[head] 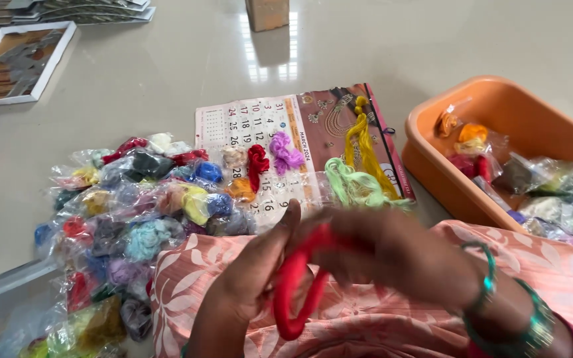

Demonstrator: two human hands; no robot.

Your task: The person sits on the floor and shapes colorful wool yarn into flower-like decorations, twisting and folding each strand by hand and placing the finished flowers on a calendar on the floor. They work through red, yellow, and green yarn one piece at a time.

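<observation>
We hold a loop of bright red embroidery thread (pixel 298 285) over our lap: the left hand (pixel 250 278) grips one side between thumb and fingers, the blurred right hand (pixel 392 255) pinches the top. We judge the skein is being opened out; next, keep even tension so strands stay untangled.

Home floor craft spot, glossy tiled floor (pixel 167 59), wall calendar (pixel 286 142), bagged thread skeins (pixel 134 219), orange tub (pixel 492 113)
</observation>
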